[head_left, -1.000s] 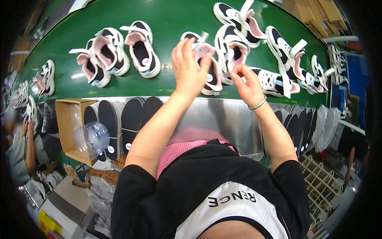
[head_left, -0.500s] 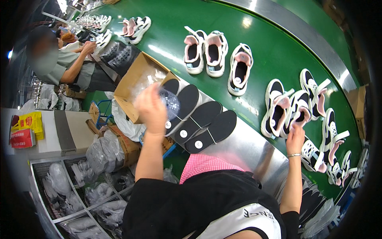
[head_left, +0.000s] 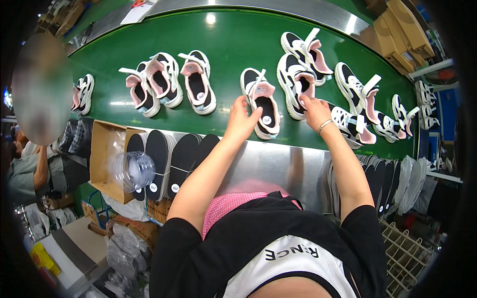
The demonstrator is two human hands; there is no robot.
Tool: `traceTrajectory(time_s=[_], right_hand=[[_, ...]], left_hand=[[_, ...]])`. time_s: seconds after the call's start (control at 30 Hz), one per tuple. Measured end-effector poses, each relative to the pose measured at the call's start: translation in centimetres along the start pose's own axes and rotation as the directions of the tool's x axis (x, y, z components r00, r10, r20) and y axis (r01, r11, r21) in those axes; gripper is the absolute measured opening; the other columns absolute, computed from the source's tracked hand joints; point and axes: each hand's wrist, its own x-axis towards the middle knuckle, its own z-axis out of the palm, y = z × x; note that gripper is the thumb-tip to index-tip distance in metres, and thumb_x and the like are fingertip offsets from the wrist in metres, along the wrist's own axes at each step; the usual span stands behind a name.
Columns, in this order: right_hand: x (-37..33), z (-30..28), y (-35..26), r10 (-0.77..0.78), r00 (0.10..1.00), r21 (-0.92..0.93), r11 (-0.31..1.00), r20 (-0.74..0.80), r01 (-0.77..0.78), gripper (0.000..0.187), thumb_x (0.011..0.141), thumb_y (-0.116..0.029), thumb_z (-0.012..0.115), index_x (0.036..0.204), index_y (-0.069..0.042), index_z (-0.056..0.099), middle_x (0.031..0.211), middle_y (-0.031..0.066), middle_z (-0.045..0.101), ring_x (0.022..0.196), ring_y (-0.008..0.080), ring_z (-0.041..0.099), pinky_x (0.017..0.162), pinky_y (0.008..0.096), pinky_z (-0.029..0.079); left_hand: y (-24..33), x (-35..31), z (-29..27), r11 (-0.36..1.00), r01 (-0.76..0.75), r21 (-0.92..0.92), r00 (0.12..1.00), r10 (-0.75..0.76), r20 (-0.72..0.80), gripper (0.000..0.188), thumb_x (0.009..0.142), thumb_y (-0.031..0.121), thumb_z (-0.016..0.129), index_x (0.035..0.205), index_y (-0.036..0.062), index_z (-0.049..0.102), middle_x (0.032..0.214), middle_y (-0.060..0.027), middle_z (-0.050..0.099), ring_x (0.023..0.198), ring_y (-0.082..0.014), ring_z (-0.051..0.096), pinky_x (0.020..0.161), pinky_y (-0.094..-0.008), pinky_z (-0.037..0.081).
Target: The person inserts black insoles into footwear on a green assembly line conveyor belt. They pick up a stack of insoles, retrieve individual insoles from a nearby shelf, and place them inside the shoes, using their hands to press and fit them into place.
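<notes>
A black-and-white sneaker (head_left: pixel 275 113) with pink lining stands on the green tabletop, a round white sticker on its insole. My left hand (head_left: pixel 242 119) is at its left side, fingers and thumb apart, the thumb over the shoe opening. To its right, my right hand (head_left: pixel 316 113) pinches the heel collar of a second sneaker (head_left: pixel 288 74), thumb by the pink lining. That sneaker overlaps another sneaker (head_left: pixel 299 45) behind it.
Three sneakers (head_left: pixel 171 84) stand to the left, several more (head_left: pixel 354 89) to the right. Black insole stacks (head_left: pixel 158 154) lie on the metal ledge (head_left: pixel 273 166) beside a cardboard box (head_left: pixel 102 164) with clear round plastic pieces (head_left: pixel 133 171). A co-worker (head_left: pixel 30 171) is at far left.
My view has turned right. My left hand has left the cardboard box and reached the sneaker. Two sneakers that stood close together are now farther apart. My right hand stays at the second one's heel.
</notes>
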Motion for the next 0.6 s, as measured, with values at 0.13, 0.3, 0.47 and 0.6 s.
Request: traceTrajectory(time_s=[0.13, 0.3, 0.47, 0.6], right_hand=[[-1.2, -4.1, -4.6, -0.075, 0.981, 0.079, 0.993, -0.179, 0.090, 0.016, 0.073, -0.012, 0.050, 0.088, -0.009, 0.054, 0.087, 0.0108, 0.058, 0.089, 0.0234, 0.054, 0.082, 0.0448, 0.034], [0.4, -1.6, -9.1, -0.105, 0.932, 0.246, 0.969, 0.347, 0.018, 0.026, 0.073, -0.023, 0.054, 0.091, -0.006, 0.056, 0.082, 0.0143, 0.059, 0.084, 0.0272, 0.056, 0.083, 0.0497, 0.031], [0.1, 0.9, -7.3, -0.312, 0.859, -0.024, 0.936, 0.406, 0.351, 0.059, 0.063, -0.030, 0.061, 0.112, -0.002, 0.043, 0.096, 0.0153, 0.058, 0.098, 0.0235, 0.053, 0.095, 0.0555, 0.012], [0.9, 0.9, -8.4, -0.265, 0.754, -0.027, 0.936, 0.601, 0.350, 0.046, 0.063, -0.011, 0.056, 0.108, -0.005, 0.050, 0.092, 0.0125, 0.060, 0.090, 0.0242, 0.057, 0.096, 0.0470, 0.023]], left_hand=[[-2.5, 2.6, 4.0, 0.990, 0.055, 0.128, 0.996, -0.044, -0.084, 0.061, 0.067, 0.016, 0.060, 0.116, -0.0059, 0.031, 0.109, -0.0260, 0.042, 0.100, -0.0380, 0.043, 0.087, -0.0394, 0.036], [-3.2, 1.6, 6.2, 0.996, 0.092, -0.006, 0.995, -0.092, -0.034, 0.051, 0.068, 0.006, 0.051, 0.115, -0.0042, 0.035, 0.107, -0.0250, 0.044, 0.100, -0.0368, 0.044, 0.086, -0.0391, 0.037], [-5.4, 2.3, 6.0, 0.990, 0.095, -0.099, 0.994, -0.090, 0.055, 0.050, 0.068, 0.007, 0.050, 0.115, -0.0041, 0.037, 0.107, -0.0256, 0.045, 0.101, -0.0360, 0.045, 0.088, -0.0388, 0.035], [-6.5, 2.6, 5.9, 0.996, -0.088, -0.001, 0.995, 0.088, -0.040, 0.036, 0.071, 0.001, 0.046, 0.106, -0.0064, 0.042, 0.100, -0.0199, 0.047, 0.072, -0.0242, 0.058, 0.050, -0.0290, 0.053]])
